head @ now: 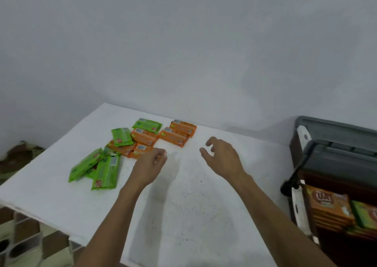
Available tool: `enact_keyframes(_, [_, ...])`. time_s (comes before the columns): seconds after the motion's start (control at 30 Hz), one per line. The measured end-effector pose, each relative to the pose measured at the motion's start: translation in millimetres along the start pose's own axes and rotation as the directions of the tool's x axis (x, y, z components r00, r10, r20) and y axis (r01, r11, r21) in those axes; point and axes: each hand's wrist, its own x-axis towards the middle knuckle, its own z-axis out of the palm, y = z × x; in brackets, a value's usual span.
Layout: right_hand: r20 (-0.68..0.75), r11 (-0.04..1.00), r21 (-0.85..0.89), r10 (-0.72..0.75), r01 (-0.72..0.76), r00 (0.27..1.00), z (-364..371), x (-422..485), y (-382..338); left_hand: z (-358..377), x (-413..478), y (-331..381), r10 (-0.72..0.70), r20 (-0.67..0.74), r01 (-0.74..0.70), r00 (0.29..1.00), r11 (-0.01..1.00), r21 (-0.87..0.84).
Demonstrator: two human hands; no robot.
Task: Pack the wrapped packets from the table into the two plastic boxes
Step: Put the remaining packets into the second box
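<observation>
In the head view, a white table point(204, 205) stood against a pale wall, with the loose wrapped packets gathered on its far left part. Four green packets point(106, 173) lay there, two overlapping near the left edge and two farther back, mixed with three orange packets point(143, 136). Another pair of orange packets point(177, 135) lay just to the right of that cluster, overlapping each other. The left hand point(151, 164) reached over the table, its fingers point(161, 156) curled together right at the edge of the nearest orange packet point(140, 150). Blur made it impossible to tell whether they pinched or even touched it. The right hand point(222, 158) hovered above the bare middle of the table, its fingers spread and loosely bent, holding nothing. Off the table's right edge stood the near plastic box point(298, 209), holding a stack of orange packets point(328, 209) with green ones point(365, 213) beside it. Behind it stood the far plastic box point(334, 128), whose contents were hidden.
</observation>
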Motion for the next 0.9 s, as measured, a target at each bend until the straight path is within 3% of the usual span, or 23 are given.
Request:
enact_keyframes(0.13, [0.123,0.995,0.032,-0.102,0.099,0.987,49.8,27.6,-34.4,-33.8,25.3,-46.3,-0.024,-0.138,0.045,0.99,0.988,0.149])
enact_keyframes(0.27, [0.238,0.983,0.02,-0.182,0.182,0.954,91.4,49.2,-65.1,-55.5,49.5,-76.2,-0.143,-0.269,0.217,0.953,0.938,0.271])
enact_keyframes(0.43, [0.34,0.971,-0.021,-0.217,0.237,0.915,131.4,70.2,-89.5,-63.9,73.0,-94.6,-0.309,-0.268,0.383,0.912,0.875,0.295])
enact_keyframes(0.6, [0.343,0.947,-0.119,-0.243,0.299,0.907,158.4,81.5,-94.7,-65.9,93.1,-102.4,-0.38,-0.258,0.44,0.889,0.864,0.245])
enact_keyframes(0.77, [0.333,0.92,-0.146,-0.301,0.364,0.894,165.7,85.2,-92.1,-68.3,100.3,-101.4,-0.43,-0.283,0.457,0.857,0.889,0.035])
enact_keyframes(0.9, [0.348,0.937,-0.121,-0.269,0.328,0.898,159.3,86.5,-89.0,-73.4,103.0,-99.3,-0.489,-0.274,0.485,0.828,0.87,-0.089])
